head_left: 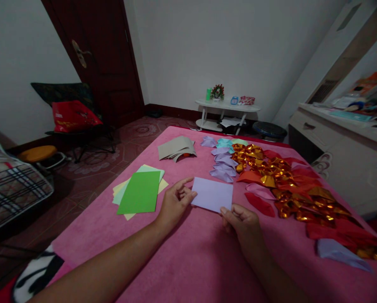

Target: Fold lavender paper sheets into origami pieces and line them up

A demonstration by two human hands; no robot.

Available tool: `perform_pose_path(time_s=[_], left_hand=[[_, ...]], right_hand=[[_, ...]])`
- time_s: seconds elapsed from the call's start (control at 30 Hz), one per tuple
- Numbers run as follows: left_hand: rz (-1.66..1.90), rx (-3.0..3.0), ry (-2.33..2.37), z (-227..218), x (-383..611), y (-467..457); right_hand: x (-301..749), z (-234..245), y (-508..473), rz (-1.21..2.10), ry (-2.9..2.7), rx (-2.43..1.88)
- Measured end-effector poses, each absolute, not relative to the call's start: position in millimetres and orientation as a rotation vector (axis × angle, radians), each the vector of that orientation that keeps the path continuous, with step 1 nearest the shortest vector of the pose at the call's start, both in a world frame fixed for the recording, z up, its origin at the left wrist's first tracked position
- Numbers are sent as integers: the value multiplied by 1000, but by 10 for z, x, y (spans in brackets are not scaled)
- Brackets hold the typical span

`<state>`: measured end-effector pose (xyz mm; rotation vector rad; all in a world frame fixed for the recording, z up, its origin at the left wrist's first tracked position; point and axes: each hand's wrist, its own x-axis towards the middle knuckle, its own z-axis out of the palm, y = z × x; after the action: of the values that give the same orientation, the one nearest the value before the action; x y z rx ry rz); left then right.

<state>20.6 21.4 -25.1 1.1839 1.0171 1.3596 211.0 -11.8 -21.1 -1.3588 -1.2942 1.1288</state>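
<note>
A lilac paper sheet (212, 194) lies on the pink tablecloth (188, 261) in front of me. My left hand (175, 203) pinches its left edge, index finger stretched along the top corner. At the sheet's near right corner, my right hand (242, 223) pinches it with curled fingers. Left of my left hand lies a stack of coloured sheets with a green sheet (140, 192) on top. Folded paper pieces spread to the right: lilac ones (223, 166), gold foil ones (270, 170) and red ones (260, 205).
A pile of grey sheets (176, 148) sits at the far side of the table. Beyond it stand a small white table (226, 107), a dark stool (269, 130) and a dark door (102, 54). A white cabinet (343, 147) is on the right, a chair with a red cushion (73, 115) on the left.
</note>
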Motion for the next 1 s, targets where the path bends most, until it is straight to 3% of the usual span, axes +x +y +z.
perform_pose_path(time_s=[1.0], left_hand=[[1404,1348,1172,-315,188,211]], right_hand=[[2119,-259,-131,1080,-1368,-1408]])
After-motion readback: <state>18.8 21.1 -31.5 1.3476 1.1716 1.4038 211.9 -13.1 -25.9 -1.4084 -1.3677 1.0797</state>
